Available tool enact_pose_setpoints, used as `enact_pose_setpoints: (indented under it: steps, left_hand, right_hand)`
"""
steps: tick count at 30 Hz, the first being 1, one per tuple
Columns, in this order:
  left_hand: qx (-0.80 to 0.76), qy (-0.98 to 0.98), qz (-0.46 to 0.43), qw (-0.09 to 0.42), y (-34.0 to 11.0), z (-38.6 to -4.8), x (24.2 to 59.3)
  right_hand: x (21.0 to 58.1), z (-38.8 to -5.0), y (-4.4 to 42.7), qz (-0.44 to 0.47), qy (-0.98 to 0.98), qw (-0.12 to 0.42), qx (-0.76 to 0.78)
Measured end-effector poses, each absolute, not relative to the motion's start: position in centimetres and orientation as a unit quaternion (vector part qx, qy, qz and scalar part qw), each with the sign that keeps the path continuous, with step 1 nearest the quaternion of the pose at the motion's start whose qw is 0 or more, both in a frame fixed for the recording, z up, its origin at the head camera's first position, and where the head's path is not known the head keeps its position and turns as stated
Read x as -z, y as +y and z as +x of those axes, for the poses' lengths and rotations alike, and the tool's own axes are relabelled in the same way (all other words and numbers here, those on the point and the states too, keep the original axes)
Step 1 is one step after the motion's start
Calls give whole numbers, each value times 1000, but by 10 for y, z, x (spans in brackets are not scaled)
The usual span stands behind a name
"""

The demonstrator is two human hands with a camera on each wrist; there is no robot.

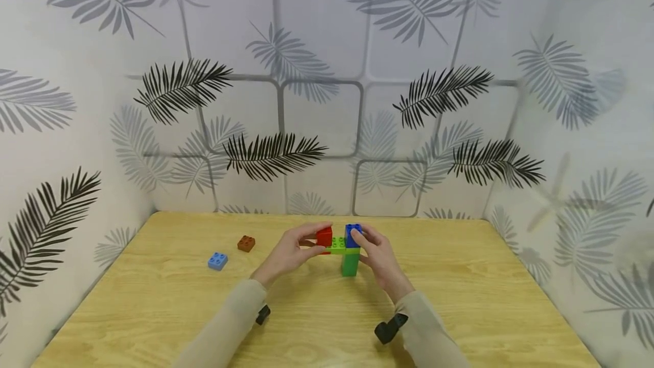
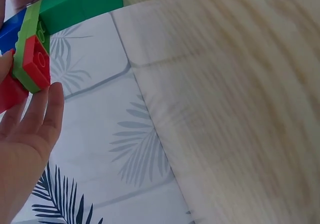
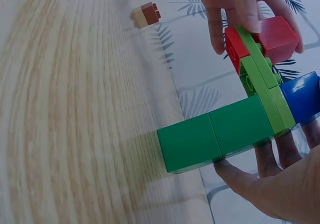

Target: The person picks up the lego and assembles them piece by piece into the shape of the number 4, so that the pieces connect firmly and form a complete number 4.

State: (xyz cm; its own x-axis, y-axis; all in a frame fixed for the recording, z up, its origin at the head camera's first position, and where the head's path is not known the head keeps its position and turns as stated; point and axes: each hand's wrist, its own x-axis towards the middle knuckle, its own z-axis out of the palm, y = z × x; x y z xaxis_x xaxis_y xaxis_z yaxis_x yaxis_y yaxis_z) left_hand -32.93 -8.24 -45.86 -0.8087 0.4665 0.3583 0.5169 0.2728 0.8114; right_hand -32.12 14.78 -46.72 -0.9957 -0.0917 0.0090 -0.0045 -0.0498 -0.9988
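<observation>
My left hand [image 1: 292, 246] pinches the upper red block [image 1: 324, 237] on one end of the light-green bar [image 1: 337, 243]; my right hand [image 1: 381, 255] grips the blue block [image 1: 349, 235] on the other. Green blocks [image 1: 349, 264] stand upright beneath the blue one, between my hands.

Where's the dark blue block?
In the head view, the dark blue block sits above the green column, right of the upper red block, touched by the right hand.

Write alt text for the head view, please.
A left hand grips the red brick and a right hand holds the blue brick of a brick structure with a green column; a light-blue brick and a brown brick lie further left on the wooden table.
</observation>
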Motion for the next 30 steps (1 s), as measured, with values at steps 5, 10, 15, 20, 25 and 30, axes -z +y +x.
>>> enact_pose_setpoints:
  steps: [5, 10, 15, 20, 25, 30]
  left_hand:
    - [511, -800, -314, 17, -85, -328, 462]
    - [530, -786, -319, 10, -87, -329, 465]
    - [546, -774, -320, -5, -85, -329, 466]
    - [509, -794, -329, 35, -82, -331, 467]
    - [528, -792, -305, 31, -81, -333, 468]
    - [545, -794, -267, 19, -81, -333, 465]
  right_hand:
    - [466, -320, 146, -32, 685, 28, 727]
    - [464, -319, 146, -34, 683, 33, 729]
    - [464, -320, 146, -30, 685, 33, 727]
    - [465, -322, 148, -32, 683, 29, 729]
    - [465, -320, 147, -30, 685, 30, 727]
    - [462, -319, 146, -31, 689, 31, 723]
